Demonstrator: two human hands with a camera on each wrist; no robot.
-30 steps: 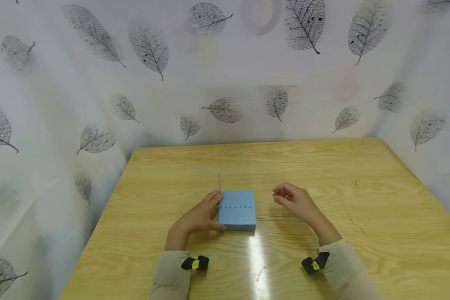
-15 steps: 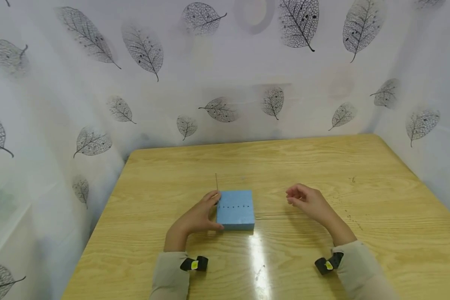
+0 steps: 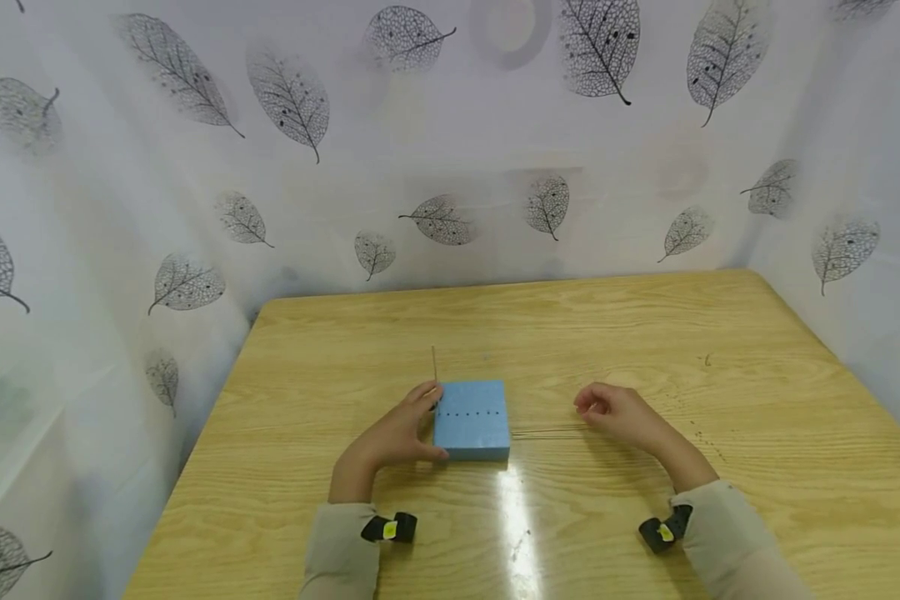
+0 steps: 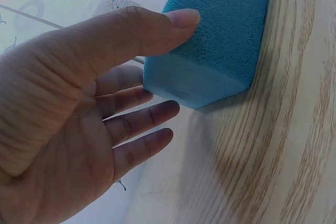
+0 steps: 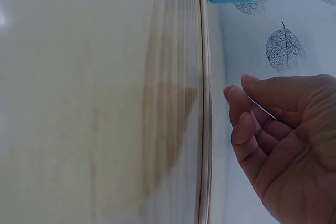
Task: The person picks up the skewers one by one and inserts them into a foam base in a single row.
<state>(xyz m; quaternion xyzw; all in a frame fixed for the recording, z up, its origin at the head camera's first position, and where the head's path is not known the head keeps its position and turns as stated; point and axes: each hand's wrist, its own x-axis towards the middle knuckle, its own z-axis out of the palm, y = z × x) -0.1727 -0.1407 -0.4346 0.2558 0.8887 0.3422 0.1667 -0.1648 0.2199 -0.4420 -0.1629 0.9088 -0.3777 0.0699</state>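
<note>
A blue foam block with a row of small holes across its top lies on the table. My left hand grips its left side, thumb at the near face, fingertips at the far left corner; the left wrist view shows the thumb pressed on the foam. A thin stick rises upright at the block's left edge, its lower end hidden by the fingers. Several thin sticks lie on the table right of the block. Just above their right ends is my right hand, fingers loosely curled, nothing visibly held.
The wood-grain table extends around the block on all sides. A white curtain with grey leaf prints hangs behind it and at both sides. Light reflects on the tabletop near the block's front.
My right hand has moved right, away from the block, then down toward the lying sticks. The left hand keeps its hold on the block. The head view has shifted slightly.
</note>
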